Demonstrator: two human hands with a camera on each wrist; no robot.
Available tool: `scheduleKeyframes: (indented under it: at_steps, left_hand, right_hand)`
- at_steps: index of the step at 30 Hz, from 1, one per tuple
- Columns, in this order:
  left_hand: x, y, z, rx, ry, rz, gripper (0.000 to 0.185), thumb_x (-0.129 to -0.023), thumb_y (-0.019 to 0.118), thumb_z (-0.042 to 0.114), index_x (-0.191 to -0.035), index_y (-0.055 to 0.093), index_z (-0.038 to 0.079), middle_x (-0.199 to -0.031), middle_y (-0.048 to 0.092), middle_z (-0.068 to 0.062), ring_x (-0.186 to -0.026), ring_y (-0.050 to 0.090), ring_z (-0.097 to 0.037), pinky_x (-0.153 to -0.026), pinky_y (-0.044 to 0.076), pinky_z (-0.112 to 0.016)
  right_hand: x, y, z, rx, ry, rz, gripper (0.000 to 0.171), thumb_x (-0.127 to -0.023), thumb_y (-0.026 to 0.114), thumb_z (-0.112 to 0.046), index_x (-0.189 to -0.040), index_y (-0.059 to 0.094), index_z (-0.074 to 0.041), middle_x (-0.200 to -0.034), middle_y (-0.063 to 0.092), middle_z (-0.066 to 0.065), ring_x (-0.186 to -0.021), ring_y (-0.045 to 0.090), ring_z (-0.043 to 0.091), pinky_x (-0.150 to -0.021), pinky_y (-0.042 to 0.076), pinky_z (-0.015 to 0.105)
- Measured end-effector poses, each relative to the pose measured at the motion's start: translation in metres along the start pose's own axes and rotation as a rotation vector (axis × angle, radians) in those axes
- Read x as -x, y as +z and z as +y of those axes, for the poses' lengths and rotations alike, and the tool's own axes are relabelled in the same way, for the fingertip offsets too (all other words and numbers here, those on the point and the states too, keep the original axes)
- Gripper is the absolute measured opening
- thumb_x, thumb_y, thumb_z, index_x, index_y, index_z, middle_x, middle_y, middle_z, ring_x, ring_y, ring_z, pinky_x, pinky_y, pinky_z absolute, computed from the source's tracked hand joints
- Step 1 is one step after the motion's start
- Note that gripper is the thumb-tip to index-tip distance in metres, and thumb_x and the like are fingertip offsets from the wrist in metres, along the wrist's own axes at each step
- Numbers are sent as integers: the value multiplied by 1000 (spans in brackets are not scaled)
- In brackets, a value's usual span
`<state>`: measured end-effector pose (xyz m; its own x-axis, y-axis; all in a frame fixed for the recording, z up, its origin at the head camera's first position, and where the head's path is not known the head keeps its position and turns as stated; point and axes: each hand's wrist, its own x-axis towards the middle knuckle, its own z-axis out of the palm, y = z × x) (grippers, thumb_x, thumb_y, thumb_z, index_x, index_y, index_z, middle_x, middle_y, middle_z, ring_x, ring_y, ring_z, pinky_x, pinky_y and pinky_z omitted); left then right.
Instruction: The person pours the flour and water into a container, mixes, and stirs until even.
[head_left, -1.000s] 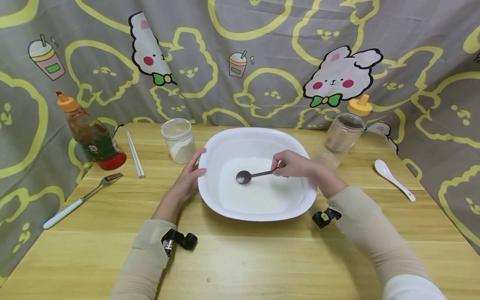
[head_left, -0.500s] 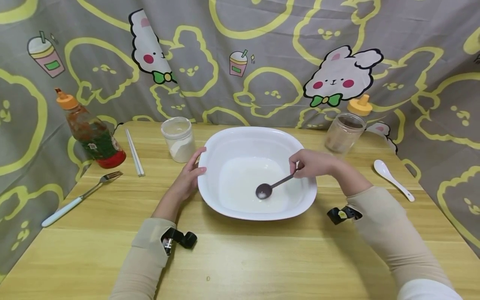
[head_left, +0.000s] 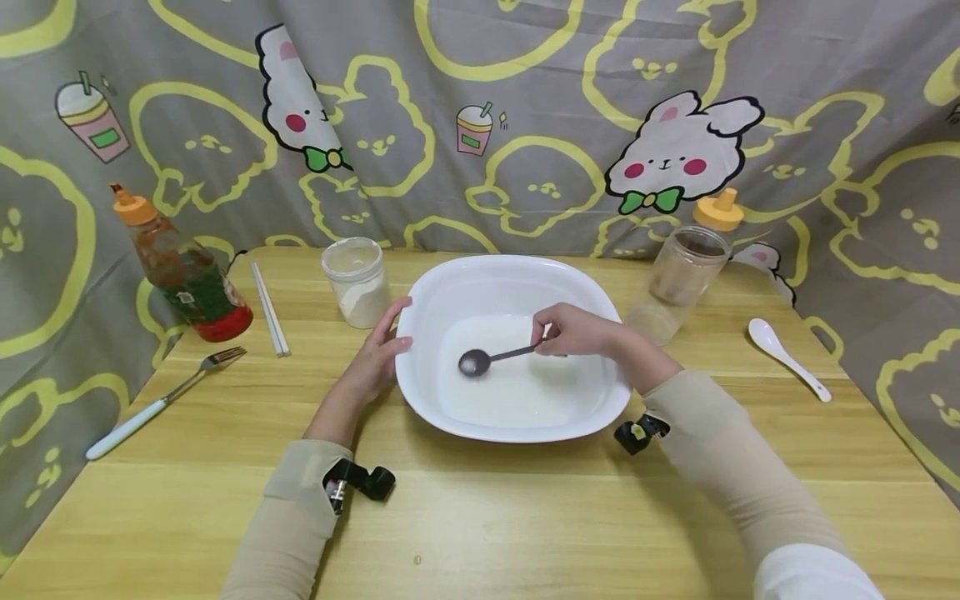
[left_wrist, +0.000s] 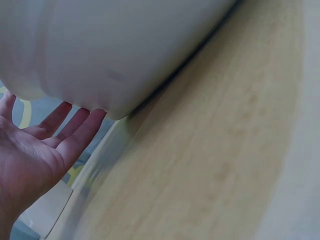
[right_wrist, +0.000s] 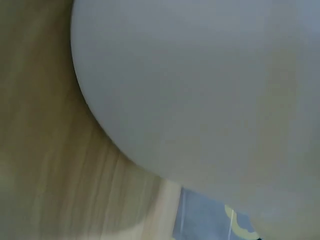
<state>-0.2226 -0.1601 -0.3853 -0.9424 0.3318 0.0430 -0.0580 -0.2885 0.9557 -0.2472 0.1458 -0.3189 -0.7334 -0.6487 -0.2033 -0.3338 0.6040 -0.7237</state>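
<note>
**Stirring white liquid in the dish, left hand steadying**

Wooden table (head_left: pixel 480 517) with pale yellow grain, grey cartoon-rabbit curtain (head_left: pixel 675 100) behind it at 12 o'clock.

Nearest: both beige sleeves, a black wrist camera on each. Left hand (head_left: pixel 371 360) at 9 o'clock of the white rounded-square ceramic dish (head_left: pixel 517 287), fingers straight, flat against its outer wall; the left wrist view shows the open palm under the rim. Right hand (head_left: pixel 581 331) sits over the dish's 3 o'clock side, fingers curled, pinching the handle of a small dark metal spoon (head_left: pixel 487 358). Spoon bowl is down in the shallow white liquid (head_left: pixel 525 392), left of centre. Right wrist view shows only the dish's wall and table, no fingers.

Further out: blue-handled metal fork (head_left: pixel 161 396) at 9 o'clock, white chopsticks (head_left: pixel 270 308) and a clear jar of white powder (head_left: pixel 357 282) at 10–11 o'clock, tilted red sauce bottle with orange cap (head_left: pixel 183 271) far left. White ceramic spoon (head_left: pixel 787 358) at 3 o'clock, clear jar with brownish grains (head_left: pixel 678 279) at 1 o'clock, orange-capped bottle (head_left: pixel 718 212) behind it.

Risks, my read: liquid is shallow and the dish's walls slope, so a fast sweep could slop it over the rim. The left hand only presses, no grip, so a hard push from the spoon could slide the dish toward the powder jar.
</note>
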Motion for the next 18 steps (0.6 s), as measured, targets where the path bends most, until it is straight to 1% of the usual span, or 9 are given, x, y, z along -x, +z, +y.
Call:
scheduleKeyframes:
  at_steps: [3,6,8,10,14,16,18]
  left_hand:
    - [0,0,0,0,0,5,60,-79,46,7,-134,25,22,-122,33,-19,-90,52,-22,-65,50,-33]
    - [0,0,0,-1,9,-1,60,-79,46,7,-134,25,21,-122,32,-20,-92,51,-23,-67,50,-33]
    - [0,0,0,1,14,-3,60,-79,46,7,-134,25,21,-122,32,-21,-93,51,-24,-67,50,-33]
    - [0,0,0,1,16,-5,60,-79,46,6,-134,25,21,-122,32,-21,-93,50,-25,-67,50,-33]
    - [0,-2,0,2,13,0,61,-78,46,6,-134,26,21,-123,31,-22,-96,49,-28,-70,49,-35]
    - [-1,-2,-1,2,12,-1,61,-78,46,7,-134,25,20,-124,30,-22,-97,48,-29,-71,48,-36]
    - [-1,-2,-2,5,12,-1,61,-78,46,7,-134,26,20,-124,30,-23,-97,48,-30,-71,48,-36]
  right_hand:
    - [3,2,-2,-42,1,-75,5,-77,54,1,-78,57,-4,-49,43,2,-44,36,11,-44,30,21]
    - [13,-5,-2,20,-20,-105,7,-75,54,2,-75,57,-5,-52,45,0,-46,36,9,-46,30,21]
    - [22,-12,-2,75,-25,-106,8,-74,53,3,-73,56,-5,-55,47,0,-47,38,9,-47,31,22]
    - [31,-21,-2,140,-11,-96,10,-71,53,4,-70,55,-6,-60,50,-1,-49,40,9,-47,32,22]
    - [44,-37,-6,278,52,-51,12,-69,52,4,-67,54,-8,-63,51,0,-52,42,11,-47,34,24]
    - [47,-43,-8,340,79,-18,12,-68,52,4,-66,54,-8,-64,51,0,-54,42,13,-49,34,25]
    - [47,-46,-9,376,98,18,12,-69,52,4,-66,54,-7,-65,51,1,-57,43,15,-51,35,26]
